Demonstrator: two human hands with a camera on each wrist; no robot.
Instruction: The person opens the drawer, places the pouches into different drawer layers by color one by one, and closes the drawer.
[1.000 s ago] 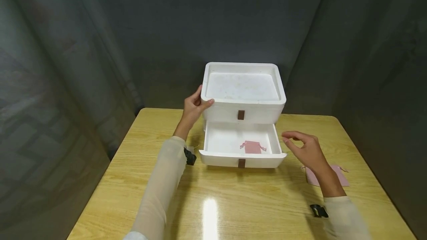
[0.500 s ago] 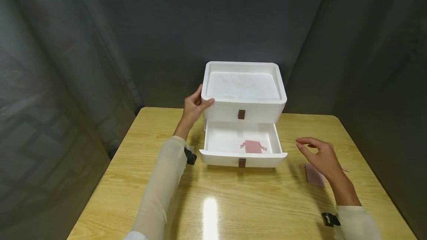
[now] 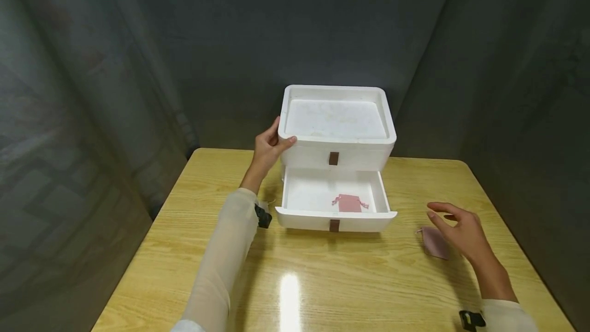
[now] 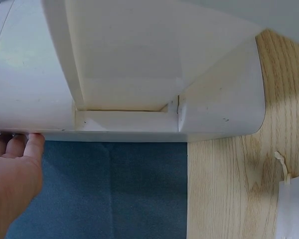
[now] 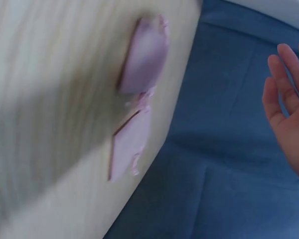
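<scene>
Now, left hand (image 3: 267,148): grips the far left corner of the white drawer box (image 3: 338,132), thumb on the top rim, fingers partly hidden behind the side.
Right hand (image 3: 461,229): loose and holding nothing, fingers spread, hovering over a pink pouch (image 3: 435,243) on the table (image 3: 322,281); the hand covers the pouch's right part.
Right wrist view: blurred; two pink pouches (image 5: 139,94) near the table edge, only the fingers (image 5: 284,74) show at the right.
Drawer (image 3: 335,204): lower one pulled out, another pink pouch (image 3: 349,202) lying inside, near its front wall.
Upper drawer: closed; contents hidden.
Left wrist view: box side close up, a pale drawstring (image 4: 283,167) cut off at right.
</scene>
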